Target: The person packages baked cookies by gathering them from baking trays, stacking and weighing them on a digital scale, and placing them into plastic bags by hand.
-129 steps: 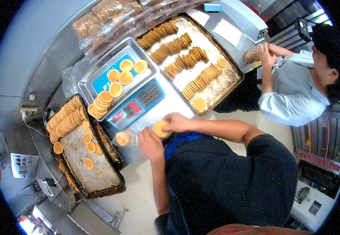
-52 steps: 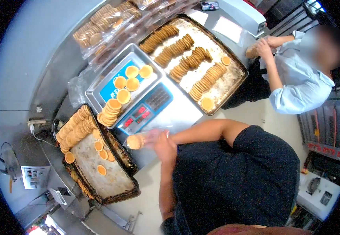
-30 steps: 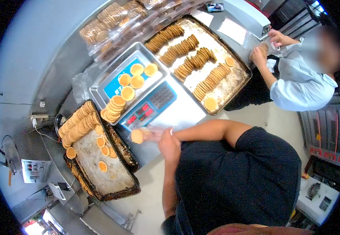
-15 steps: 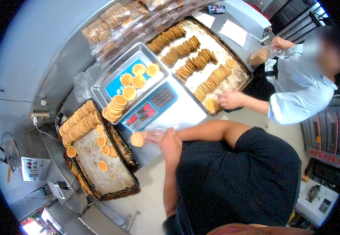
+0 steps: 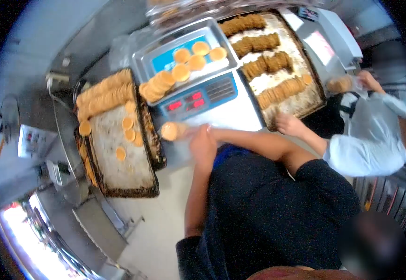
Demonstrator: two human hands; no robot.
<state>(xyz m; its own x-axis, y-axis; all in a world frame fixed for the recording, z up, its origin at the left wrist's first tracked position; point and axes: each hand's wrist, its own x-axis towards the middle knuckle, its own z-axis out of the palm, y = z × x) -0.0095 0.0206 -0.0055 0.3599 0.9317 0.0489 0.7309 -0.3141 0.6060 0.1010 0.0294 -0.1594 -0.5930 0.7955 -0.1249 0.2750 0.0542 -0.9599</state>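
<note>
Left hand (image 5: 203,146): I'm apparently gripping the biscuit bag (image 5: 170,131)
Right hand (image 5: 213,134): partly hiding; grip, I cannot tell
Bag's place: showing near the worktop's front edge (image 5: 178,153)
Bagging: seemingly occurring, next requiring steadiness

Left arm (image 5: 197,200): one, bare, reaching forward to the near edge of the worktop (image 5: 177,153). Left hand (image 5: 203,147): one, over that edge, fingers bunched and blurred. Right arm (image 5: 259,141): one, bare, bent at the elbow, forearm laid across before the torso (image 5: 268,210) toward the left hand. Right hand (image 5: 192,132): one, at the same edge, partly hidden behind the left hand; finger positions unclear. Wrists: two, close together, crossing at an angle.
</note>
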